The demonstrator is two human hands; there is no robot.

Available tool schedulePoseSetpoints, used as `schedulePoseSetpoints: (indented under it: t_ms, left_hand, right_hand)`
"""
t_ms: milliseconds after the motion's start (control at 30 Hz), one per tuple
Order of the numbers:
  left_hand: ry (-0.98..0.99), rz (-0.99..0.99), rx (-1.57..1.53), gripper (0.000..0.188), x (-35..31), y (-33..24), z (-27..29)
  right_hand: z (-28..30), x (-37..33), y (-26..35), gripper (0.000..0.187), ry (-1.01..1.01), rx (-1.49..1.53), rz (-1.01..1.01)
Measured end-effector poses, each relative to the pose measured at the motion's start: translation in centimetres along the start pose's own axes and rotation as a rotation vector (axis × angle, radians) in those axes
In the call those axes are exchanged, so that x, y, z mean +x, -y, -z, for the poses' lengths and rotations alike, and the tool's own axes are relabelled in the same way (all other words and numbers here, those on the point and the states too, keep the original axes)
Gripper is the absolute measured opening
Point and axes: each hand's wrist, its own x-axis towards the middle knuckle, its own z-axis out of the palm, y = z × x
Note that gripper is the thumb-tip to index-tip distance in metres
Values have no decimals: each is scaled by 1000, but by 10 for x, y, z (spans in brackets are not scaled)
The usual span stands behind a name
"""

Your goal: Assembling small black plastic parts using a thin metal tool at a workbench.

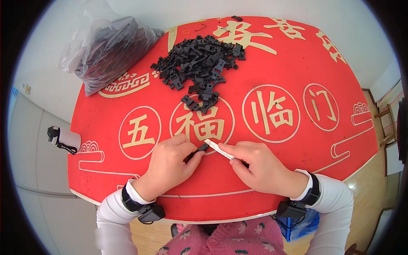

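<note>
My left hand [168,163] is closed in a pinch on a small black plastic part [196,152] above the table's near middle. In my right hand [265,165] is a slim silver-white utility knife [220,150], its dark end showing beneath the fingers. The knife's tip meets the upper end of the black part, between the two hands. Farther back lies a heap of black plastic parts [199,63], and a few of them trail toward my hands. My fingers cover much of the held part.
A red table cover [276,165] with gold patterns lies under everything. At the back left stands a clear plastic bag [112,49] full of dark pieces. A white bottle with a black lid [68,139] is by the left edge. Blue plastic [304,225] shows below the near edge.
</note>
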Motion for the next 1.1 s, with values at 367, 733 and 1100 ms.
schedulePoseSetpoints:
  t_ms: [367,733,1100]
  left_hand:
    - [-33,-48,34,11,0,0,-2]
    - [-39,-72,62,12,0,-2,-2]
    - [-41,-58,39,12,0,-2,-2]
  right_hand:
    - [-2,0,3,44,23,-22,-14]
    - [-3,-2,3,45,19,-19,-26]
    - [-4,-1,5,46,29,-43,-45]
